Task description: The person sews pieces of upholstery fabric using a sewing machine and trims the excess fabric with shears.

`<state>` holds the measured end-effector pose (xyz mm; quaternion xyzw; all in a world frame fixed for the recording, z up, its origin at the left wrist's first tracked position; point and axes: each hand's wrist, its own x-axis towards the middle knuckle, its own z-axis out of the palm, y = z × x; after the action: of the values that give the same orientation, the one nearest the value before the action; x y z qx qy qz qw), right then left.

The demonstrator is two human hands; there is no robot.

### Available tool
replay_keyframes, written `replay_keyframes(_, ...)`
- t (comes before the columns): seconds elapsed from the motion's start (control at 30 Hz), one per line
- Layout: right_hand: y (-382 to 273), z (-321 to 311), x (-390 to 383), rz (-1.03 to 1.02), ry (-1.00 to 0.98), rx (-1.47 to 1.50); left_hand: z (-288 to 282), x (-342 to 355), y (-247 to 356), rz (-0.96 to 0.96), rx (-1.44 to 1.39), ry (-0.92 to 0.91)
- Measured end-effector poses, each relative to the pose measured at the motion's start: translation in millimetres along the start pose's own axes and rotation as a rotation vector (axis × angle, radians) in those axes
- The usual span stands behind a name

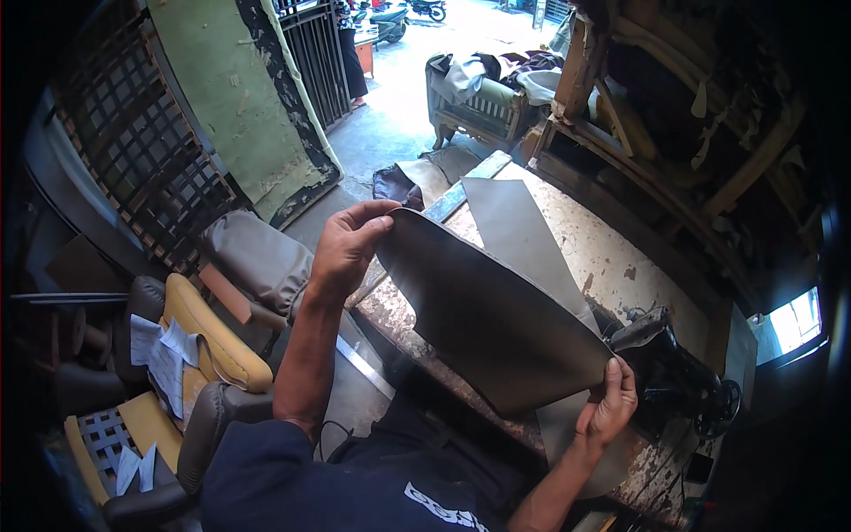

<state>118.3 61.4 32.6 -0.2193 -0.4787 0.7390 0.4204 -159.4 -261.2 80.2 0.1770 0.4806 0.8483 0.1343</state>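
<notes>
A dark brown piece of upholstery leather, or a leather-like sheet, hangs stretched between my two hands above the worktable. My left hand pinches its upper left corner between thumb and fingers. At the lower right corner, my right hand grips the edge in the same way. Beneath it, a grey-brown strip of similar material lies on the worn table. A black sewing machine stands just right of my right hand. The sheet hides part of the table and strip.
To the left are a dismantled yellow and brown armchair and a grey-brown cushion. A green padded panel leans behind them. Wooden furniture frames rise at the right. Beyond the table stands a sofa frame heaped with cloth. A person stands by the gate.
</notes>
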Motion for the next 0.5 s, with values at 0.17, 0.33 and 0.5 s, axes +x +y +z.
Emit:
replay_keyframes(0.17, 8, 0, 2, 0.002, 0.021, -0.002, -7, -1, -1, -0.003, 0.076, 0.023)
replay_keyframes(0.33, 8, 5, 1, 0.010, 0.064, 0.012, -14, 5, -5, 0.008, 0.098, 0.006)
replay_keyframes(0.5, 5, 12, -6, -0.033, 0.043, -0.074, -14, 23, -26, 0.189, 0.615, 0.163)
